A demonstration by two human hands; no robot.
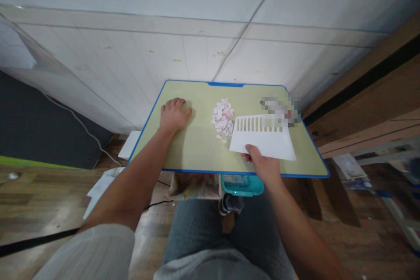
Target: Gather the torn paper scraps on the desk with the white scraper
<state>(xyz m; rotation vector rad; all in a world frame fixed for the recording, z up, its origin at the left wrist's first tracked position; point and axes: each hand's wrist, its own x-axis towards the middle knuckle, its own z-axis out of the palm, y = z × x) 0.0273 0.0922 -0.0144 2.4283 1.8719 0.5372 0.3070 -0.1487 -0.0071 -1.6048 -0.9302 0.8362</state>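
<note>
The right hand (265,167) pinches the near edge of a white slotted sheet (269,149) at the right side of the blue-edged table (193,151). Just left lies a paper-scrap heap (223,118); farther left, the left hand (172,116) is palm-down, fingers loosely spread.

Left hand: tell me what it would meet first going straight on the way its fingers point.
The left hand would likely reach the table's blue far edge first, then the white wall behind; whether the edge is raised is unclear.
</note>
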